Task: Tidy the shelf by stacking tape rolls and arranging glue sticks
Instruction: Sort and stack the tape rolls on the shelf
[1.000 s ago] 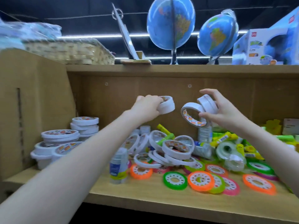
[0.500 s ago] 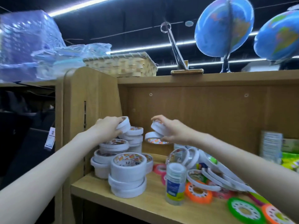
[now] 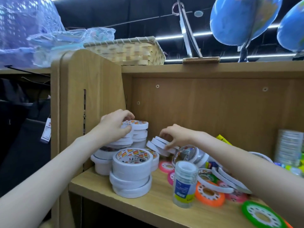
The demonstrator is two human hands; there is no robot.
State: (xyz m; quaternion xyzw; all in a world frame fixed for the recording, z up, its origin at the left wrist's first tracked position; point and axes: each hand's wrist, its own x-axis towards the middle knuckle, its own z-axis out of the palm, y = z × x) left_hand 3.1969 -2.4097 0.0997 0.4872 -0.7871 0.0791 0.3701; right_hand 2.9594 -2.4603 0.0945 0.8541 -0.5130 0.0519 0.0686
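Note:
White tape rolls stand in stacks at the left end of the wooden shelf [image 3: 125, 209]. My left hand [image 3: 115, 127] grips a white roll on top of the back stack [image 3: 139, 130]. To its right, my right hand [image 3: 176, 137] pinches two thin white rolls [image 3: 158, 145], tilted and low beside that stack. A front stack of wide white rolls [image 3: 131, 171] stands near the shelf edge. A clear tube of small tape rolls [image 3: 185, 183] stands upright in front of my right forearm. Yellow glue sticks [image 3: 223, 139] peek out behind my right arm.
Loose neon tape discs, orange [image 3: 209, 195], pink [image 3: 165, 166] and green [image 3: 261, 215], litter the shelf's right side with more white rolls [image 3: 225, 181]. The shelf's side panel [image 3: 88, 102] is close on the left. A woven basket [image 3: 130, 51] and globes [image 3: 241, 20] sit on top.
Both hands have come down to the left end of the shelf. My left hand now sets its roll on the back stack; my right hand has lowered its two rolls beside that stack.

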